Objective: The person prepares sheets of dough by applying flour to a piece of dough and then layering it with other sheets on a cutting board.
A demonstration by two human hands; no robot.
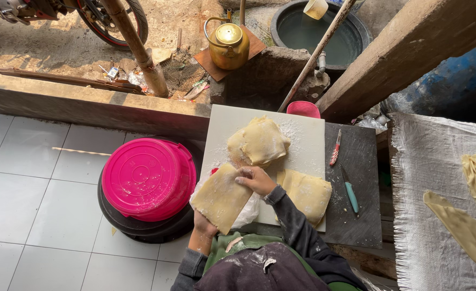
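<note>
The dough sheet [222,196] is pale yellow, flat, roughly rectangular and lightly floured. It hangs past the near-left corner of the white board [308,134], over a white bag [249,213]. The left hand [203,229] holds its near end from below, though its fingers are hidden under the sheet; the right hand [257,179] rests curled fingers on the far right corner. The long axis runs from near-left up toward the far right, tilted. A folded sheet [258,143] lies mid-board and another [305,193] at the near-right edge. Left of the board, a pink lid [147,178] sits close; beyond it lies open tiled floor [28,188]. To the right, two knives [343,172] lie on a dark slab [364,215].
</note>
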